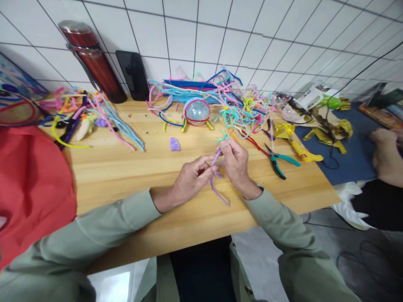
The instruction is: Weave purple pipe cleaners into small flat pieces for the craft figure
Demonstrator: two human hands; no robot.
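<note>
Both hands meet over the wooden table around a bent purple pipe cleaner (220, 196), whose loose end trails down toward the table's front edge. My left hand (192, 178) pinches it between thumb and fingers. Close by on the right, my right hand (235, 162) grips its upper part with the fingertips. Left of the hands lies a small ribbed purple piece (174, 144). Behind them stands a clear plastic ball (197, 112) ringed with red and blue pipe cleaners, with yellow ones at its base.
Pipe cleaners (185, 92) heap along the tiled wall. Pliers (278, 161) and a yellow glue gun (305, 152) lie to the right. A red thermos (94, 63) and a phone (132, 75) stand at the back left. Another person's arm (388, 157) shows at far right.
</note>
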